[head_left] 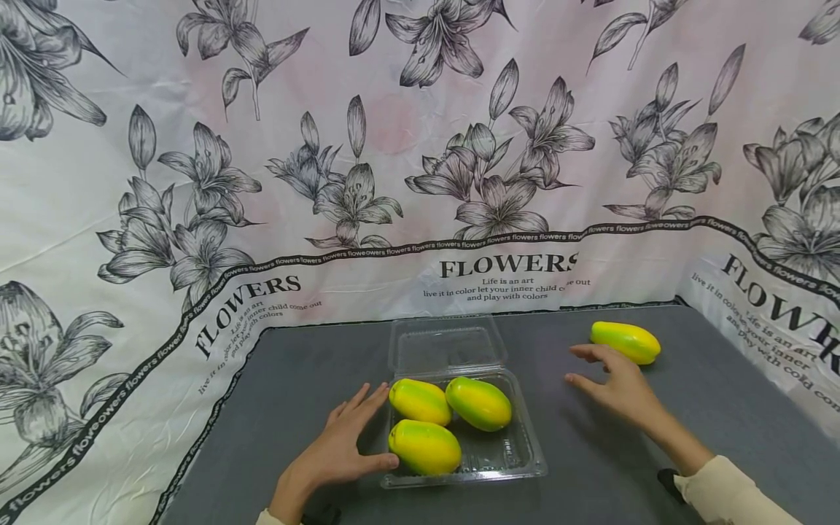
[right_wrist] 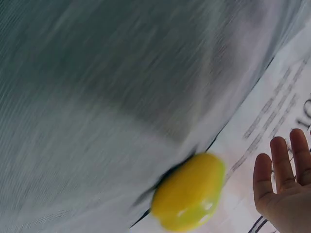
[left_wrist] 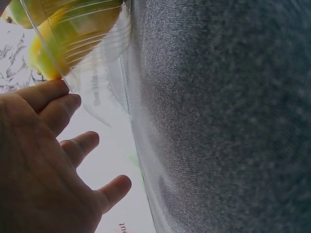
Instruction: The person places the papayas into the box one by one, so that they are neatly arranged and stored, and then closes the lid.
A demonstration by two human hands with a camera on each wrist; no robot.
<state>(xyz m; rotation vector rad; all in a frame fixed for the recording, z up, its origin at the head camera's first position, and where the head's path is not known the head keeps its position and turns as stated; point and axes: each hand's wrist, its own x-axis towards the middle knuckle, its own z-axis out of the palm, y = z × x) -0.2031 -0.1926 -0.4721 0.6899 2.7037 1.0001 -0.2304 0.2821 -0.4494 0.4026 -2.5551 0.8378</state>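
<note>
The person's right grip (head_left: pixel 620 383) was spread, fingers extended and the thumb apart, and it held nothing. The single yellow-green fruit (head_left: pixel 626 343) lay just beyond it on the grey surface (head_left: pixel 295 408), near the back right corner; the right wrist view showed a gap between that fruit and the fingers. The left grip (head_left: pixel 348 441) was spread too — its fingertips at the left wall of the clear container (head_left: pixel 534 467), its thumb by the near corner. Three more fruits sat inside: the near fruit (head_left: pixel 425 448) beside that thumb, the back left fruit (head_left: pixel 421 402) close to the fingers, and the back right fruit (head_left: pixel 479 404) farther from them. The transparent lid (head_left: pixel 449 350) lay open behind — towards the flower-printed cloth (head_left: pixel 367 288).
</note>
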